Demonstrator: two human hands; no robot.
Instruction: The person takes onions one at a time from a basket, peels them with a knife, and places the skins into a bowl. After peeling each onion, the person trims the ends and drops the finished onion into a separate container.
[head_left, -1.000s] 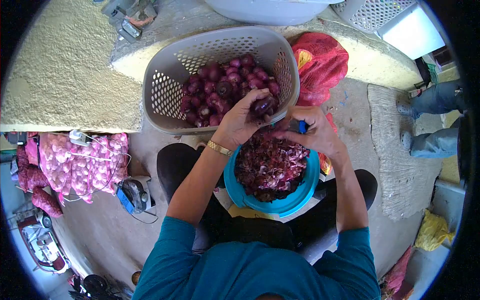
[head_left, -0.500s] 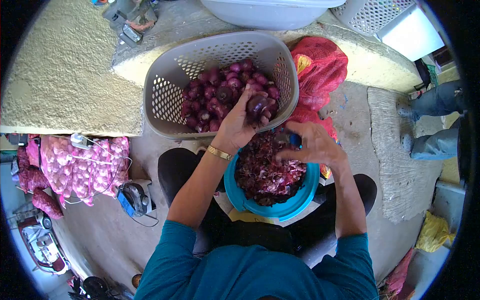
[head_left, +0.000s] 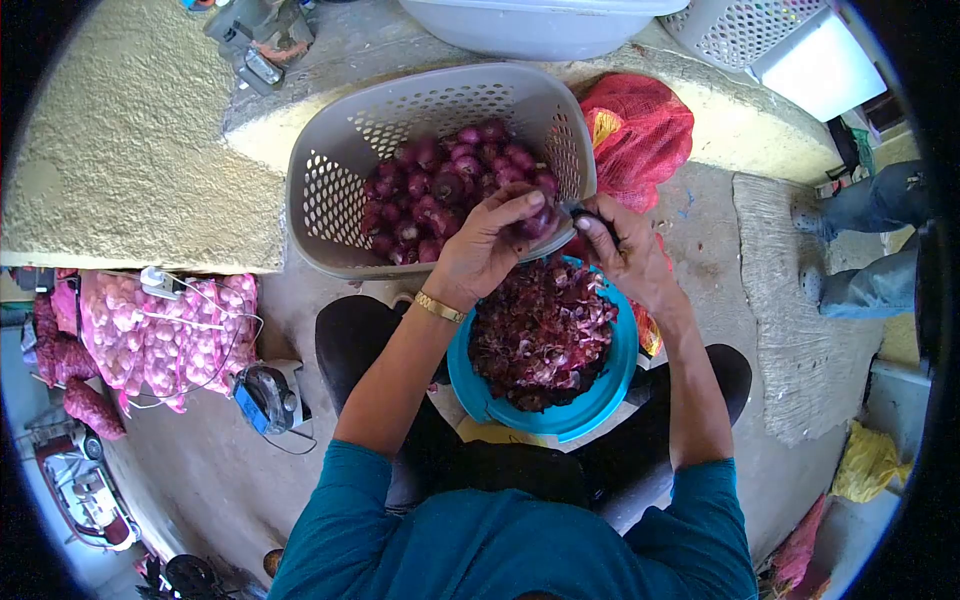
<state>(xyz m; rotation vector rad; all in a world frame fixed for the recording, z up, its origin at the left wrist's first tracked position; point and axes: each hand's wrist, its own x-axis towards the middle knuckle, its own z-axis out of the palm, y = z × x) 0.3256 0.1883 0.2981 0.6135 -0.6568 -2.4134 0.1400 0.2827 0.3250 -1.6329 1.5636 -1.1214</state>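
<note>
My left hand [head_left: 488, 240] is closed round a red onion [head_left: 540, 222] over the front right rim of the grey perforated basket [head_left: 345, 270]. Right beside it, my right hand [head_left: 628, 248] has its fingers closed on a small knife [head_left: 572, 208], whose blade is at the onion; its handle is mostly hidden. Many red onions [head_left: 430, 190] lie in the basket. Below both hands, a turquoise basin [head_left: 585, 425] holds a heap of dark onion skins [head_left: 540, 340].
Red mesh sacks [head_left: 640, 140] lie right of the basket. A pink net of bulbs [head_left: 165, 330] and a scale [head_left: 272, 398] are at left. A grey tub [head_left: 540, 30] stands on the ledge. At right, a person's legs [head_left: 875, 240] show near a mat [head_left: 790, 320].
My right hand has moved up from above the basin to the onion. My left thumb now lies over the onion, which has turned in my hand.
</note>
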